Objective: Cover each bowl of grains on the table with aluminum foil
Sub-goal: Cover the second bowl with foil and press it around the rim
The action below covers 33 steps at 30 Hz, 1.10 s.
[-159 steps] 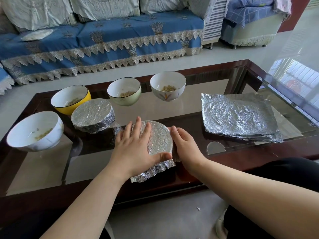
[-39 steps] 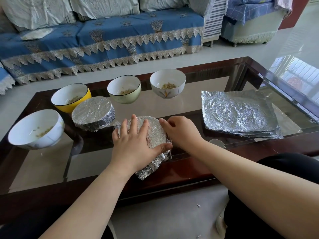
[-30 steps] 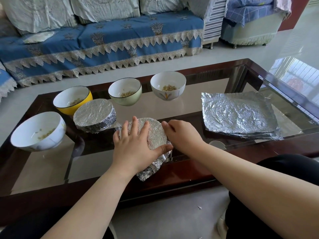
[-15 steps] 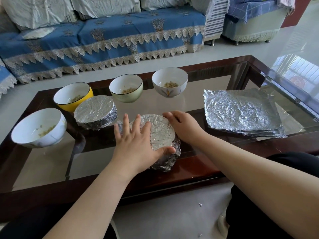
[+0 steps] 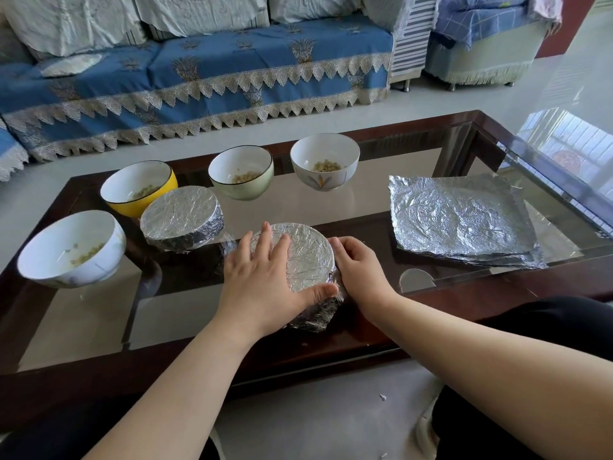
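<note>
A: Any brands, labels or legible writing?

B: Nothing readable. The only marking is a yellow leaf motif on the outside of the far white bowl [image 5: 325, 161].

A: Log materials and shapes.

B: Table [image 5: 331, 330]: glass top in a dark, glossy reddish-brown frame. Four open bowls, round, glazed, each with a small heap of pale grains at the bottom: near white bowl [image 5: 71, 249] at far left, yellow bowl [image 5: 139, 187] with white interior, pale green bowl [image 5: 241, 172] with a dark rim line, then the leaf-motif one. First covered bowl [image 5: 181, 217]: foil drawn flat over the mouth, crimped down the wall, finely wrinkled. It sits just in front of the yellow bowl.

A: Bowl in work?

B: Second covered bowl [image 5: 305, 257], near the table's front edge, centre. Foil flat and creased on top, bunched in dark folds down the near side.

A: Hands?

B: Left hand [image 5: 265, 277]: palm and straight fingers laid flat on the foil top, thumb along the near rim. Right hand [image 5: 360, 267]: fingers curled against the bowl's right side, pressing foil to the wall.

A: Foil stock?

B: Stack of foil sheets [image 5: 461, 220], roughly square, crinkled, ragged edges, lying flat on the glass well to the right.

A: Background?

B: Sofa [image 5: 199, 81] under a blue cover with cream lace trim.
</note>
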Each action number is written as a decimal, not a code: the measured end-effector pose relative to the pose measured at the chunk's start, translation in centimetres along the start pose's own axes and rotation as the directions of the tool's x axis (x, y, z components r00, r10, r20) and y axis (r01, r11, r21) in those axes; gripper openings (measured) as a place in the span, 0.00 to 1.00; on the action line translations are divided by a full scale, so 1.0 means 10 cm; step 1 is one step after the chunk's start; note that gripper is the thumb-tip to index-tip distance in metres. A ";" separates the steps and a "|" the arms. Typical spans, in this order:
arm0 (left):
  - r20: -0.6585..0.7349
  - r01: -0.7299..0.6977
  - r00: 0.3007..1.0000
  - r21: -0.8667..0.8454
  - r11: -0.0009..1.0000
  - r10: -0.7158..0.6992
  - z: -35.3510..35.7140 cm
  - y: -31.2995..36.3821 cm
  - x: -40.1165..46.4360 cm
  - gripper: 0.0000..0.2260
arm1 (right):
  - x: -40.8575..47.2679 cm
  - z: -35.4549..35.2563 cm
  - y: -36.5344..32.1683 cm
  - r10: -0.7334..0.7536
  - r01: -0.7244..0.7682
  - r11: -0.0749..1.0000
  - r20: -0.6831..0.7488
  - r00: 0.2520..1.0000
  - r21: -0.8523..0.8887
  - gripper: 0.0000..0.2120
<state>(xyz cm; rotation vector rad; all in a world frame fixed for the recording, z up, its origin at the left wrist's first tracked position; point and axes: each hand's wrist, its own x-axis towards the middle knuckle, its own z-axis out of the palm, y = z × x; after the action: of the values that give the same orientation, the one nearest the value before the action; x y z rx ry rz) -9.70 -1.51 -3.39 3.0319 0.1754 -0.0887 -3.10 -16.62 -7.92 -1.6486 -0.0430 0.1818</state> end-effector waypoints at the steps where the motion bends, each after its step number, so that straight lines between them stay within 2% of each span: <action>1: 0.000 -0.001 1.000 0.002 1.000 0.001 0.00 0.00 0.00 0.59 | 0.01 0.00 0.01 0.025 -0.025 1.000 0.008 1.000 0.017 0.11; 4: -0.001 -0.002 1.000 0.007 1.000 0.002 0.00 0.01 0.01 0.59 | 0.02 -0.01 0.00 0.110 -0.115 0.984 0.046 0.993 0.138 0.12; 8: -0.005 0.005 1.000 0.009 1.000 -0.005 0.01 0.01 0.01 0.58 | 0.05 -0.02 -0.05 0.251 -0.281 0.901 0.131 0.959 0.331 0.12; 14: -0.021 0.008 1.000 0.020 1.000 -0.008 0.02 0.02 0.03 0.59 | 0.04 0.02 -0.08 0.318 -0.364 0.810 0.178 0.931 0.460 0.06; 19: -0.027 0.011 1.000 0.020 1.000 -0.010 0.02 0.03 0.04 0.58 | 0.09 0.02 -0.09 0.317 -0.386 0.792 0.222 0.922 0.473 0.02; 23: -0.037 0.017 0.999 0.017 1.000 -0.017 0.03 0.02 0.04 0.56 | 0.15 0.06 -0.05 0.322 -0.366 0.813 0.174 0.931 0.453 0.07; 29: -0.041 0.033 0.999 0.018 0.999 -0.033 0.04 0.03 0.03 0.57 | 0.18 0.08 0.00 0.249 -0.251 0.915 0.047 0.967 0.315 0.06; 33: -0.041 0.059 0.997 0.015 0.998 -0.058 0.03 0.06 0.02 0.58 | 0.14 0.05 0.04 0.258 -0.261 0.924 0.050 0.965 0.278 0.15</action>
<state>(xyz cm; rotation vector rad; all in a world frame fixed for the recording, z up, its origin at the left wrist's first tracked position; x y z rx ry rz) -9.49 -2.11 -3.61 3.0465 0.2686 -0.0330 -1.84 -15.94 -8.44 -1.3618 0.1864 0.3834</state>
